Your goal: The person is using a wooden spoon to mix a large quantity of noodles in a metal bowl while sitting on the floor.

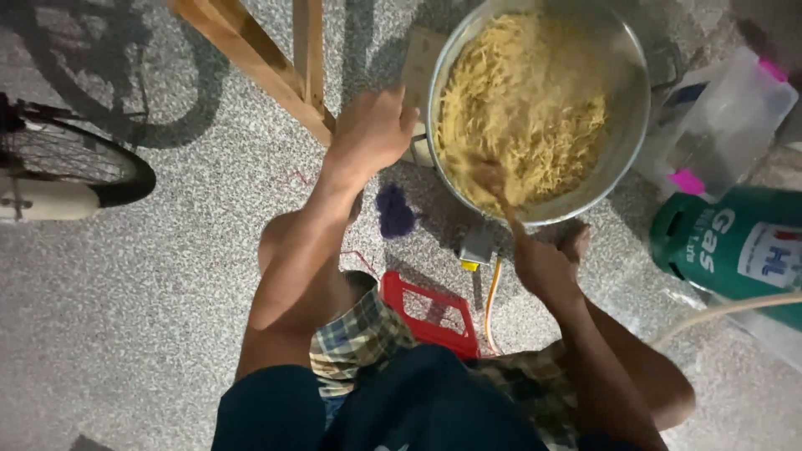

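The right hand (543, 266) is clenched around the handle of a long wooden spoon (494, 188), whose blurred head is sunk in the pale yellow noodles (526, 117) filling a large round metal pot (625, 125). The pot sits low on the speckled grey floor (167, 292), in front of the person's knees. The left hand (372, 129) rests at the pot's near rim with fingers curled; whether it actually grips the handle there I cannot tell.

To stir well, I would judge, the spoon should sweep along the wall and lift from the bottom, with the left hand bracing the pot so it does not slide (the mass looks heavy and tangled).

The burner under the pot is hidden. A green gas cylinder (735, 242) is cut off at the right edge, and a bicycle wheel (75, 163) at the left.
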